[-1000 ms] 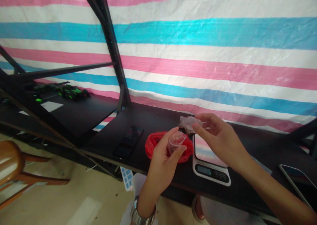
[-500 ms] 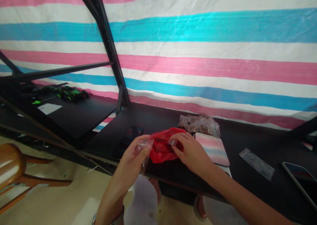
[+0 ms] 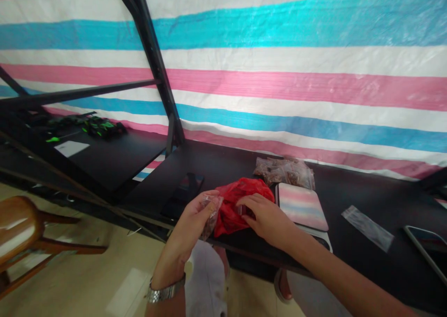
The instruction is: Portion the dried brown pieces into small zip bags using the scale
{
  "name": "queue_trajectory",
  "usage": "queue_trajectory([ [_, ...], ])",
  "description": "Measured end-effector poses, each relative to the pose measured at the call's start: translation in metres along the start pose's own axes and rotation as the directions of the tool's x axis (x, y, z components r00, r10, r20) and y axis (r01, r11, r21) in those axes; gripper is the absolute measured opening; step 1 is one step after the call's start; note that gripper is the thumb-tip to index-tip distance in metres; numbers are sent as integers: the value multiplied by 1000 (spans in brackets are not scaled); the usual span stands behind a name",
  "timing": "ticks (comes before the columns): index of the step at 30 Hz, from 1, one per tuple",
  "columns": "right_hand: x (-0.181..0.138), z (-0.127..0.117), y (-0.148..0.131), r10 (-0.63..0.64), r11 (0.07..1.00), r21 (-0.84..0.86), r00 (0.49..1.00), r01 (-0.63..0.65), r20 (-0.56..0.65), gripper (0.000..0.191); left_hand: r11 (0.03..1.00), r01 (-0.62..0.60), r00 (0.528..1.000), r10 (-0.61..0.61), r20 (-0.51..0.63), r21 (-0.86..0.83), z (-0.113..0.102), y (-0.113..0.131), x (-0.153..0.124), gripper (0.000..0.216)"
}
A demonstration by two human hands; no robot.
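My left hand [image 3: 195,219] is closed on a small clear plastic bag [image 3: 210,214], held at the front edge of the black shelf [image 3: 216,168]. My right hand [image 3: 265,217] reaches into a crumpled red plastic bag [image 3: 232,203] lying on the shelf, its fingers bent around a small clear cup [image 3: 241,210] inside the bag's mouth. Right beside the red bag stands a kitchen scale [image 3: 302,207] whose shiny top mirrors the striped tarp. Behind the scale lie clear bags with brown contents [image 3: 284,171].
A dark phone [image 3: 183,195] lies left of the red bag. An empty clear bag [image 3: 366,227] and another phone [image 3: 426,247] lie to the right. A striped tarp [image 3: 279,75] hangs behind. A black frame post [image 3: 153,65] rises at left; a wooden chair [image 3: 24,235] stands below.
One second ago my hands held the cup and a clear bag above the scale. My right hand has since gone down into the red bag; my left now holds a clear bag at the edge.
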State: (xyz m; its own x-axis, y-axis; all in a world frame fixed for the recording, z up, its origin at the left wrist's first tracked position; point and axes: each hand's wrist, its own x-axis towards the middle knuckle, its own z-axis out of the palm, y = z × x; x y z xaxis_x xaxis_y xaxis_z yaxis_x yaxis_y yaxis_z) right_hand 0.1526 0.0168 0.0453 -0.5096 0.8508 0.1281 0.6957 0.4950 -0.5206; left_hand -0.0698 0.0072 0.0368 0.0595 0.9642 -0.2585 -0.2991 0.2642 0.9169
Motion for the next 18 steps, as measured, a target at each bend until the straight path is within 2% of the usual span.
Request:
queue_trajectory([
  [6,13,2,-10,122,987,124,978,-102,-166,22,999,-38,999,39,-11,33,0,-1,1,73],
  [12,24,16,-10,233,969,145,940,-201,-248,19,999,-48,995,46,89,24,-2,-6,1,62],
  [18,26,17,-11,258,966,29,941,-257,-218,18,999,-49,993,49,111,0,0,-6,1,59],
])
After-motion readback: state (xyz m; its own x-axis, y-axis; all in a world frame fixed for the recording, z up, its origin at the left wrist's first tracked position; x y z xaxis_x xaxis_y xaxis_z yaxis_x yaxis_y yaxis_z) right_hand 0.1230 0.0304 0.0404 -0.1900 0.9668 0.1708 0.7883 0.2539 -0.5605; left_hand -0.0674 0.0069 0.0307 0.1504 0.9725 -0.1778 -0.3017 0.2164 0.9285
